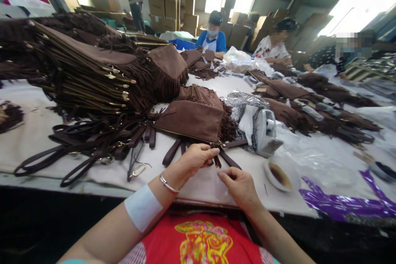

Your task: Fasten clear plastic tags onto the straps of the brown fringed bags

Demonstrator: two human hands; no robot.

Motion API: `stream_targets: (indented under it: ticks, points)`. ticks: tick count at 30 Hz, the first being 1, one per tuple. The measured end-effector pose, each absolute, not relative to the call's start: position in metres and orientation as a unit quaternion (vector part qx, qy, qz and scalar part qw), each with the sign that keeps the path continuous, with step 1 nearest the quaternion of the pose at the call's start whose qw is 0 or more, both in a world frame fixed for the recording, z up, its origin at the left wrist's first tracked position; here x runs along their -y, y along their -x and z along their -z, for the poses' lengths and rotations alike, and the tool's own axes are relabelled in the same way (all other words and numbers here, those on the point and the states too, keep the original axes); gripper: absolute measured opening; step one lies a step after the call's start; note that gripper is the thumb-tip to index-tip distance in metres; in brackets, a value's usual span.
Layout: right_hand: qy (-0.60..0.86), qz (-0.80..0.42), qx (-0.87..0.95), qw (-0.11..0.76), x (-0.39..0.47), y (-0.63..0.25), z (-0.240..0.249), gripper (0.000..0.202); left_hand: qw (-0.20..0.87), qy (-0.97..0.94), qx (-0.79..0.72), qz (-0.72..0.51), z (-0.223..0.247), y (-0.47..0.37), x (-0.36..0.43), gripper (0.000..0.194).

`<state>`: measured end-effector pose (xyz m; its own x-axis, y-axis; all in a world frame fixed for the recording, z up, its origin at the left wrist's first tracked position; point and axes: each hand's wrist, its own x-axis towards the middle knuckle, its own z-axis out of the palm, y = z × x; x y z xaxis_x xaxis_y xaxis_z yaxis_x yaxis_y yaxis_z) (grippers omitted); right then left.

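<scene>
A brown suede pouch (193, 119) with fringe and a zipper lies on the table in front of me. At its near corner, my left hand (196, 159) pinches a short dark leather strip (217, 161) by the zipper end. Just right of the strip's lower end is my right hand (240, 185), thumb and forefinger pressed together; what they hold, if anything, is too small to make out. Dark wrist straps (230, 159) stick out from under the pouch, close to both hands.
Stacked fringed pouches (93, 74) and a heap of dark straps (102, 140) lie to the left. A bowl of brown liquid (280, 176), a tape dispenser (268, 132) and purple plastic (340, 202) are on the right. Several people sit across the table.
</scene>
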<state>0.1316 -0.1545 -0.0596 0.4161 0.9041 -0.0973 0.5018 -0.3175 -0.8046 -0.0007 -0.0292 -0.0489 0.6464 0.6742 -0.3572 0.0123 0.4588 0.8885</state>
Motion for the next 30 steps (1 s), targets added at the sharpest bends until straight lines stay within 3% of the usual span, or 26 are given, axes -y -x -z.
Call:
stream_targets:
  ticks: [12,30]
  points:
    - [0.748,-0.134,0.561,0.328,0.159,-0.128,0.066,0.027,0.729,-0.474,-0.427,-0.247,0.049,-0.006,0.038,0.037]
    - [0.747,-0.163,0.54,0.352,0.156,-0.126,0.065,0.022,0.747,-0.438,-0.424,-0.263,0.041,-0.014,0.045,0.042]
